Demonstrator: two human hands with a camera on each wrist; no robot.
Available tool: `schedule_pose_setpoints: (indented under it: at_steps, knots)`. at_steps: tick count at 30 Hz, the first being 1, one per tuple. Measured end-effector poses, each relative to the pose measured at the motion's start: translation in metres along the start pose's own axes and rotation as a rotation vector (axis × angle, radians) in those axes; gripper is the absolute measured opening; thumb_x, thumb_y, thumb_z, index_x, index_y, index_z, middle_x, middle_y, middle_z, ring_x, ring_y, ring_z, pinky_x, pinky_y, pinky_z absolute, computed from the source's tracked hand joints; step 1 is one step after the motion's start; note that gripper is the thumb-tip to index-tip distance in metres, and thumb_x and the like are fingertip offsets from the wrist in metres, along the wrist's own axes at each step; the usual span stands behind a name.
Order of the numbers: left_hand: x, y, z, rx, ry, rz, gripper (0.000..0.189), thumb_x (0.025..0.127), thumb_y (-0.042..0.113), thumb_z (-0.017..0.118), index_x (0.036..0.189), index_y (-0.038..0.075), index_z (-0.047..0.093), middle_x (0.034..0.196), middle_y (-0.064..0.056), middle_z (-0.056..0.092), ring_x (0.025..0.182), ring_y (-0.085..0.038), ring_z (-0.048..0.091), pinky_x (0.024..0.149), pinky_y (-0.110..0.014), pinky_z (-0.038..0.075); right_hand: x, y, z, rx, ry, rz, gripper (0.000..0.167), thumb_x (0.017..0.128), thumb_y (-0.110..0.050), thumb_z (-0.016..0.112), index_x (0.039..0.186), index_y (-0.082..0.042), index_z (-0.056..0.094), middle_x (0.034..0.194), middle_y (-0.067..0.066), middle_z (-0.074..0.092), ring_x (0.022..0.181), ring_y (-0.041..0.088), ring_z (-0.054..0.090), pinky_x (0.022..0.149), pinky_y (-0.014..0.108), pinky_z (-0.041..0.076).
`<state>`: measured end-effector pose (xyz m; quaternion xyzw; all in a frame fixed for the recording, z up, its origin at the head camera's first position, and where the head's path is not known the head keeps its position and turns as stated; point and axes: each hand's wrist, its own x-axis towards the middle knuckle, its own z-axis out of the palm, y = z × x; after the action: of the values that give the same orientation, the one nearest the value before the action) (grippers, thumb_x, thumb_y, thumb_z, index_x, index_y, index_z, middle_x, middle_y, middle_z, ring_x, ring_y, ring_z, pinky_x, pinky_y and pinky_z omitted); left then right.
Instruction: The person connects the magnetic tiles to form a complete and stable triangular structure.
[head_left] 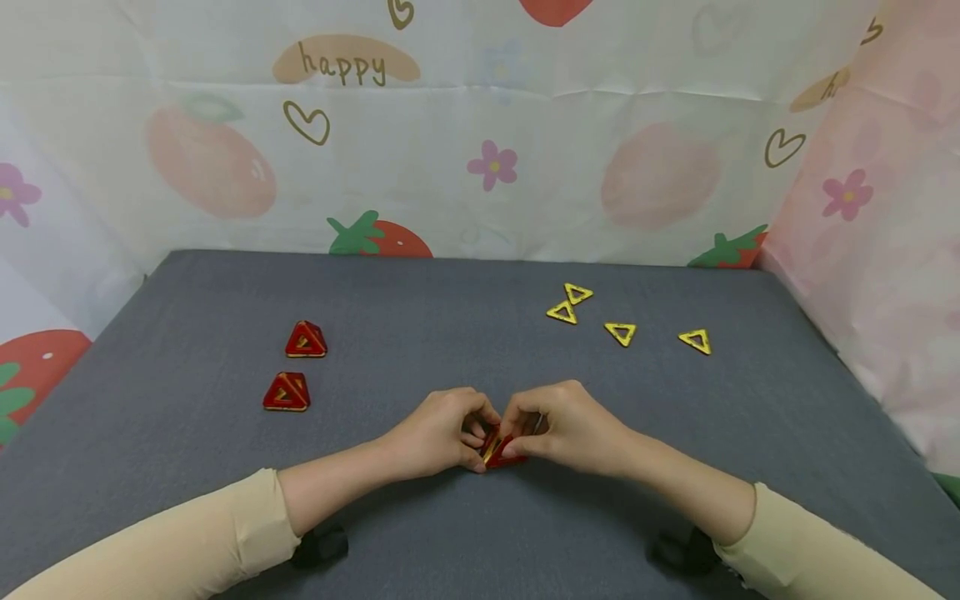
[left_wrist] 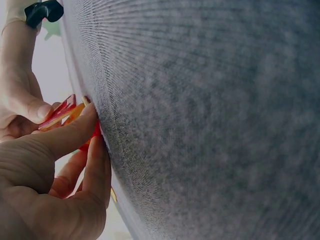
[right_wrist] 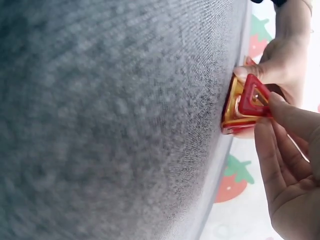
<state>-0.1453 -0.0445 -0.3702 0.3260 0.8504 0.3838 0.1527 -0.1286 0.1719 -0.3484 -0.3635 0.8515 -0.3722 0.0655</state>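
Observation:
Low over the near middle of the table, both hands meet at a small group of red and gold triangular tiles. My left hand grips the partly joined tiles by the sides, its fingertips close to the cloth. Between thumb and fingers, my right hand pinches a red triangle tile with an open centre. That tile leans against the gold-edged ones, tilted over their open side. From the head view, fingers cover much of the tiles.
Two red pyramids with gold edges, a farther one and a nearer one, stand at the left. Several loose yellow triangle tiles lie at the back right. A printed curtain hangs behind the grey table.

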Motion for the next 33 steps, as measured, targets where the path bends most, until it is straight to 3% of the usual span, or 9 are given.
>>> schedule_pose_setpoints:
  at_steps: [10, 20, 28, 33]
  knots:
    - [-0.001, 0.000, -0.001, -0.005, -0.001, 0.000, 0.045, 0.068, -0.003, 0.086, 0.108, 0.001, 0.066, 0.105, -0.012, 0.066, 0.090, -0.015, 0.069, 0.072, -0.013, 0.055, 0.001, 0.003, 0.006, -0.038, 0.032, -0.030, 0.011, 0.082, -0.020, 0.080, 0.088, -0.021, 0.071, 0.082, -0.008, 0.072, 0.070, -0.002, 0.061, 0.060, 0.018, 0.052]
    - [-0.002, 0.001, 0.000, -0.010, -0.003, 0.002, 0.045, 0.068, -0.006, 0.085, 0.109, -0.001, 0.067, 0.106, -0.013, 0.066, 0.092, -0.017, 0.068, 0.072, -0.014, 0.056, 0.001, 0.006, 0.007, -0.043, 0.047, -0.020, 0.015, 0.080, -0.022, 0.081, 0.089, -0.019, 0.069, 0.080, -0.006, 0.069, 0.072, -0.001, 0.061, 0.063, 0.019, 0.053]
    - [-0.004, -0.001, -0.004, -0.102, -0.047, -0.051, 0.051, 0.071, -0.008, 0.083, 0.118, -0.001, 0.065, 0.114, -0.014, 0.066, 0.097, -0.018, 0.068, 0.077, -0.018, 0.058, -0.002, 0.006, 0.000, -0.033, 0.049, 0.106, 0.019, 0.080, -0.025, 0.081, 0.091, -0.020, 0.067, 0.082, -0.007, 0.067, 0.074, -0.001, 0.061, 0.062, 0.020, 0.053]
    - [-0.009, 0.001, -0.006, -0.143, -0.012, -0.127, 0.041, 0.074, 0.007, 0.086, 0.109, 0.006, 0.064, 0.106, -0.009, 0.070, 0.092, -0.013, 0.069, 0.075, -0.021, 0.058, -0.004, 0.012, -0.005, 0.019, -0.021, 0.209, 0.016, 0.082, -0.028, 0.080, 0.089, -0.018, 0.070, 0.081, -0.006, 0.071, 0.070, 0.002, 0.065, 0.062, 0.022, 0.055]
